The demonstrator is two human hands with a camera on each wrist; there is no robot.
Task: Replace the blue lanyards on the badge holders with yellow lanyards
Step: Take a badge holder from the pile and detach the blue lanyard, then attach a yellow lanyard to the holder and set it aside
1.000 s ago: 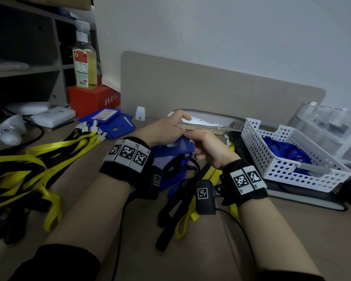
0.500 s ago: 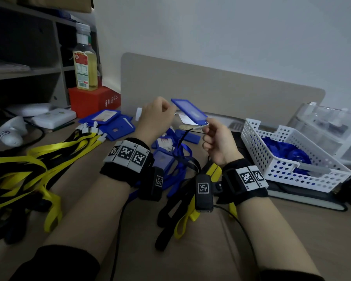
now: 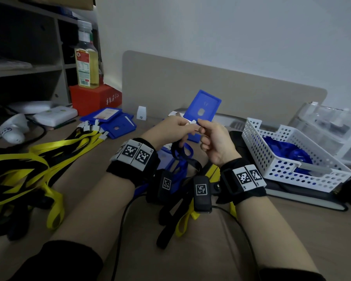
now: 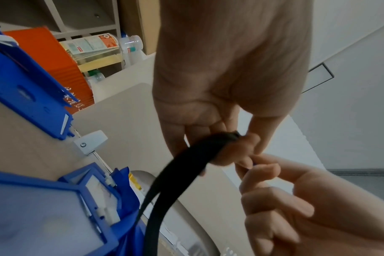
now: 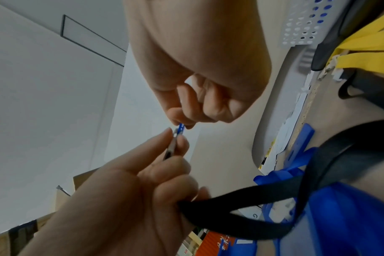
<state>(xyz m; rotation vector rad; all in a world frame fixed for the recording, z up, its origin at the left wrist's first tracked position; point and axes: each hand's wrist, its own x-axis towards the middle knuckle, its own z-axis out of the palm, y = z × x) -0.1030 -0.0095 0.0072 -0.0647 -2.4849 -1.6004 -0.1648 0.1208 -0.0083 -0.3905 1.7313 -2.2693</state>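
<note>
1. While raised clear above the desk (image 3: 85, 179), the blue badge holder (image 3: 203, 107) has its lower edge pinched by the right hand (image 3: 215, 142).
2. The left hand (image 3: 170, 130) pinches the clip (image 3: 190, 123) and lanyard strap (image 4: 186, 166).
3. The white basket (image 3: 282, 159) stands well apart, rightward.

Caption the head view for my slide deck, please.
Both hands, left and right, hold a blue badge holder upright above the desk.

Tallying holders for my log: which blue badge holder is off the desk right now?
The blue badge holder pinched between both hands, raised upright; the other holders lie flat on the desk.
</note>
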